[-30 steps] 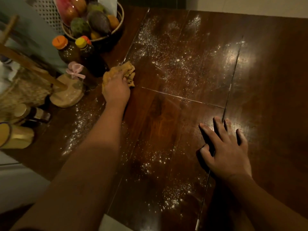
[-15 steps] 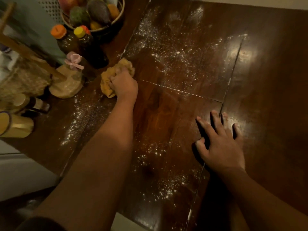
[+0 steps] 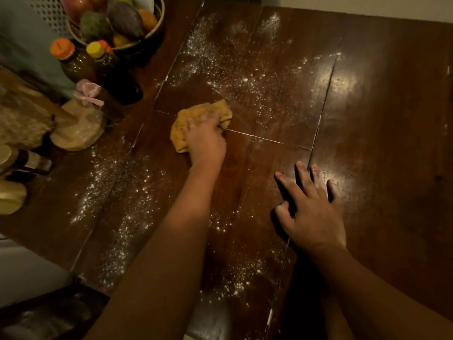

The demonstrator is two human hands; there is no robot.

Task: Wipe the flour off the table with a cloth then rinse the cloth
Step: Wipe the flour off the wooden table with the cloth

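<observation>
Clearly the left hand (image 3: 206, 143) is closed on a bunched yellow cloth (image 3: 196, 119), pressing it flat to the dark wooden table (image 3: 392, 119); the cloth shows beyond and to the left of the knuckles, sitting on a seam between boards. The right hand (image 3: 311, 212) lies well to the right of the grip and nearer the body, open, fingers spread, palm down on the wood, holding nothing and seemingly bracing.

The wiping step looks to be in hand and far from done. Flour (image 3: 232, 69) lies thick just beyond and to the right of the cloth, another band (image 3: 117, 192) spreads to its left and nearer side, and more (image 3: 232, 273) sits close to the body between the forearms. Rinsing has not begun; no sink is in view.

The next stroke probably calls for sweeping through the far patch while keeping the flour gathered rather than scattered.

Left of the grip stand two capped bottles (image 3: 81, 62), a fruit basket (image 3: 117, 23) beyond them, and a jar with a pink bow (image 3: 83, 119). These crowd the left band, so wiping there needs care.
</observation>
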